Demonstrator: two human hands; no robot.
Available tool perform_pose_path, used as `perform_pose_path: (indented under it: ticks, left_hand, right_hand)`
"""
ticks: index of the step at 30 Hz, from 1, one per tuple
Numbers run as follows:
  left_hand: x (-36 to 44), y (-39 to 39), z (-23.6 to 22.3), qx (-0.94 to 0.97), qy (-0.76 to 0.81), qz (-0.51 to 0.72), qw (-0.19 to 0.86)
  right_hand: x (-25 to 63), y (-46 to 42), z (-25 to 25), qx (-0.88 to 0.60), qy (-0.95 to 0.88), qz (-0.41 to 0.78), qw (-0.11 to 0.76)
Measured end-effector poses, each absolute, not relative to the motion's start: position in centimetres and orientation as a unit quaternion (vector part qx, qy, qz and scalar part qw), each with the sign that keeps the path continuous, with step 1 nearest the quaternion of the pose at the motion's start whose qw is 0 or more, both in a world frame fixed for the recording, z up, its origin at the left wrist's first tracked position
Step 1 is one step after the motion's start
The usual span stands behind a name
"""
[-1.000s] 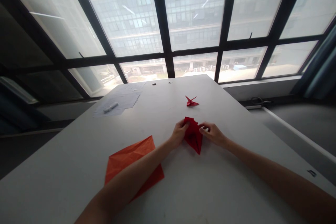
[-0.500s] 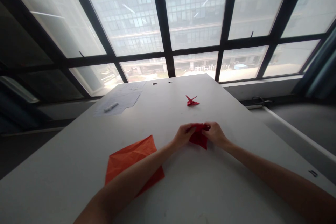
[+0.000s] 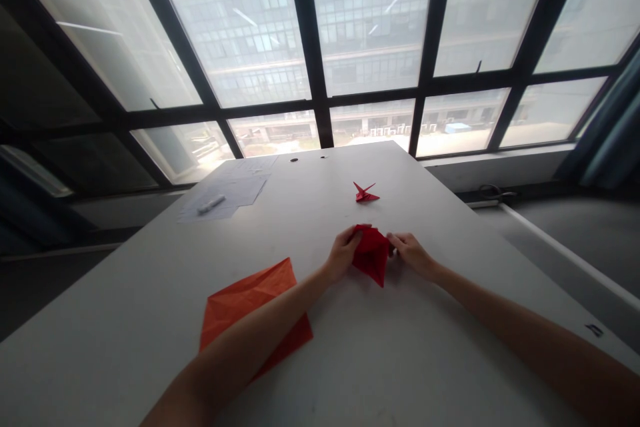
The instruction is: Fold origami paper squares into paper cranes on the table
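Note:
A partly folded sheet of red origami paper (image 3: 371, 257) is held up over the table, one corner pointing down toward me. My left hand (image 3: 344, 250) pinches its left side, thumb on the near face. At the right edge, my right hand (image 3: 411, 253) has thumb and fingers closed on the paper's side; the fingertips are partly hidden. Beyond both hands lies a folded red paper crane (image 3: 367, 193) with thin pointed ends. An orange sheet of paper (image 3: 250, 293) with creases rests under my left forearm, which covers part of it.
The white table (image 3: 400, 360) stretches toward the windows. Several white papers (image 3: 235, 190) lie at its far left, with a white marker-like stick (image 3: 211, 204) on them. A small dark object (image 3: 595, 329) sits near the right edge. Two round holes are at the far end.
The red paper has opened wider and shifted slightly left, turning its inner face toward me. My left hand has moved a little left, and the hands are farther apart.

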State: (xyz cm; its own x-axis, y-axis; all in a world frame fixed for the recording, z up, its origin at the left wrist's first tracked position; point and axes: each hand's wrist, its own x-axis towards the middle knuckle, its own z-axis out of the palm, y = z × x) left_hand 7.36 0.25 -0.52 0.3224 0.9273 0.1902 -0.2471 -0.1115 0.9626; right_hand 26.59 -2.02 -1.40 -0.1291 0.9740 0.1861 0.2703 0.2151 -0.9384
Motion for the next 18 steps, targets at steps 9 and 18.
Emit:
perform_pose_path:
  ticks: [9,18]
  left_hand:
    - [7.0,-0.2,0.0,0.478,0.24,0.459,0.709]
    - [6.9,0.2,0.0,0.463,0.278,0.464,0.702]
  right_hand:
    - [26.2,-2.6,-1.3,-0.426,-0.705,0.384,0.418]
    - [25.9,-2.4,-1.9,-0.473,-0.69,0.32,0.444]
